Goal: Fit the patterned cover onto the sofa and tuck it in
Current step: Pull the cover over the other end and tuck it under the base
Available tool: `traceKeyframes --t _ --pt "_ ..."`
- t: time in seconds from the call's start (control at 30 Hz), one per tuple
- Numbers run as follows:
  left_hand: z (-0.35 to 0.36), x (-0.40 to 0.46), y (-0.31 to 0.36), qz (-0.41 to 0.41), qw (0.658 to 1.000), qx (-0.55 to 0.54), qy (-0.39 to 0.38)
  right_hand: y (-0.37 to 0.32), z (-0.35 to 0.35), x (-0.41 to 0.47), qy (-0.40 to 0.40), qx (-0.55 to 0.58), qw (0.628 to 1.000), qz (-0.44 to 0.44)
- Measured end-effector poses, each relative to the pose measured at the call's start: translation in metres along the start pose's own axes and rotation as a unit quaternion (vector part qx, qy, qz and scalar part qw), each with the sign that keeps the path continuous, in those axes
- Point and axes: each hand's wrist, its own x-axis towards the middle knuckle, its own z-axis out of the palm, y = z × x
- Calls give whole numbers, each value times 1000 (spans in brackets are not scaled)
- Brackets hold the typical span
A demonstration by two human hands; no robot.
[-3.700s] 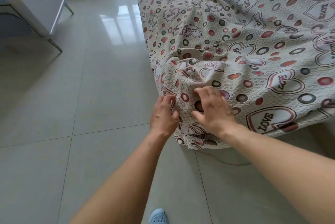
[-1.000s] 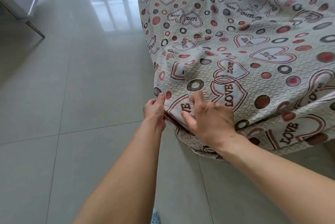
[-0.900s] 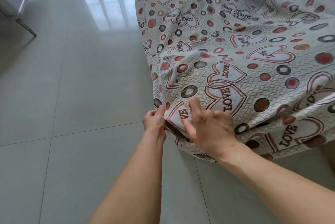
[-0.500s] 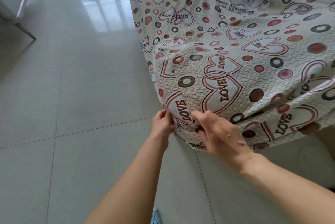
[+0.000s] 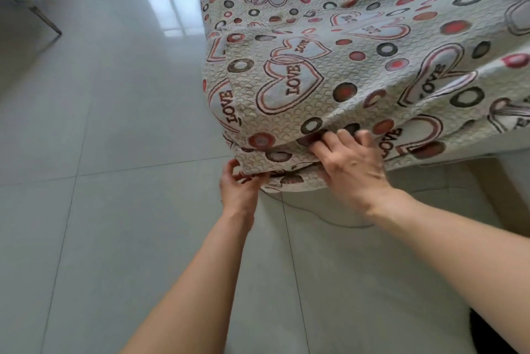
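Patterned cover, cream with red and grey hearts, rings and the word LOVE, hangs over the corner of a sofa whose pale base shows below the cover's hem, its lower edge bunched just above the grey tiled floor. A person's left hand reaches up from under the cover's corner, thumb and curled fingers pinching the hem. Beside it, against the cover's front face, the right hand grips a fold of the fabric, fingers curled into the crease. A thin cord trails on the floor below the cover, and a white cabinet's leg stands well away from the cover.
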Motion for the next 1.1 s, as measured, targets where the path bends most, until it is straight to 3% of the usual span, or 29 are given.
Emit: traceKeyframes --t 0.17,0.4,0.57,0.77,0.87,0.97,1.1 --pt "0 7 -18 8 997 61 47 -4 16 7 25 33 999 -13" --pt "29 14 -97 -159 979 54 112 -3 44 -20 37 68 997 -11" --pt "37 22 -108 -150 970 152 111 -2 49 -33 28 82 996 -22" --pt "71 -22 -79 40 961 273 -2 16 36 -52 9 85 995 -53" --pt "98 -48 -60 107 946 298 -75 42 25 -64 -22 59 998 3" --pt "120 -64 -40 179 903 361 -149 81 10 -71 -25 41 997 64" --pt "160 -76 -12 306 816 445 -205 136 -5 -75 -26 53 990 124"
